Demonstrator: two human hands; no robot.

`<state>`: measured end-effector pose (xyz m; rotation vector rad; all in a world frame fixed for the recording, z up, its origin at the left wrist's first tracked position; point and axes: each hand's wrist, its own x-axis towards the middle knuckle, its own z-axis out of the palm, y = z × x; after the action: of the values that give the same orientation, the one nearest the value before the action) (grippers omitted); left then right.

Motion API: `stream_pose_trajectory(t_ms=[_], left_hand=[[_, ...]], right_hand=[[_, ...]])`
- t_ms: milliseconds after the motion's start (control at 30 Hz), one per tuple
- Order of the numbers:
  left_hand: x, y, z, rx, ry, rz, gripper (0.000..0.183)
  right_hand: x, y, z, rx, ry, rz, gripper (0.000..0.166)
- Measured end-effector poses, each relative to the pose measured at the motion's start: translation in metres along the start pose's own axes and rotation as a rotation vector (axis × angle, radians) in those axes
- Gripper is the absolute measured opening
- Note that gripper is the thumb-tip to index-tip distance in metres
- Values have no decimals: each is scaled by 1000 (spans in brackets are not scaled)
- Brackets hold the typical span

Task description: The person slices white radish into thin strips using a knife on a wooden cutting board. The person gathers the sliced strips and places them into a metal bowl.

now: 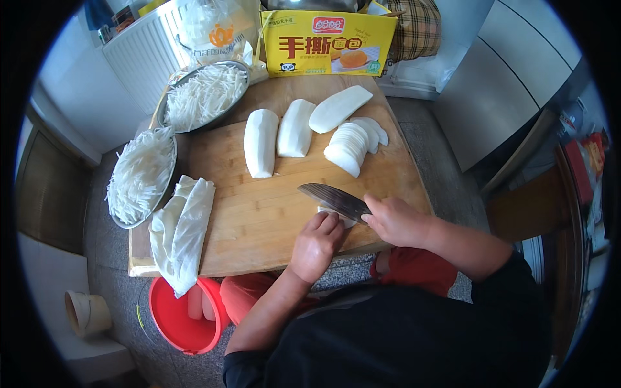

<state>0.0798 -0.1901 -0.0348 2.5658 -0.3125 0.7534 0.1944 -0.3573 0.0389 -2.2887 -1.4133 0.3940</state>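
Note:
My right hand (395, 220) grips the handle of a kitchen knife (334, 198), its dark blade pointing left over the wooden cutting board (257, 228). My left hand (315, 245) holds down a white radish piece (324, 209) with curled fingers, right beside the blade. Much of that piece is hidden by the fingers and knife. Beyond the knife lies a fanned row of thin radish slices (347, 145). Several peeled radish chunks, among them a flat-cut radish half (340, 109) and an upright-lying radish chunk (262, 143), rest farther back on the board.
Two metal bowls hold radish shreds (206, 97) and heaped radish shreds (140, 177) at the left. A white cloth (183, 233) hangs over the board's left front edge, above a red bucket (167, 310) with pale pieces inside. A yellow carton (301, 63) stands behind the board.

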Motion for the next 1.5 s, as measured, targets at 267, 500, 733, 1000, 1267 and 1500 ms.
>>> stream_pose_trajectory(t_ms=[267,500,733,1000,1267,1500], left_hand=[[0,-2,1,11,38,17,15],[-4,-4,5,-5,7,25,20],[-5,-3,3,-23,-23,20,24],[-5,0,1,5,6,-21,22],[-5,-1,2,12,12,4,22],[-7,1,5,11,15,1,21]], right_hand=[[12,-11,-28,-46,-207,-17,15],[19,-15,-33,-39,-304,42,14],[12,-11,-13,-112,-179,16,17],[-5,1,-2,56,48,-71,17],[7,-13,-25,-27,-189,-7,15],[16,-14,-26,-52,-263,13,14]])
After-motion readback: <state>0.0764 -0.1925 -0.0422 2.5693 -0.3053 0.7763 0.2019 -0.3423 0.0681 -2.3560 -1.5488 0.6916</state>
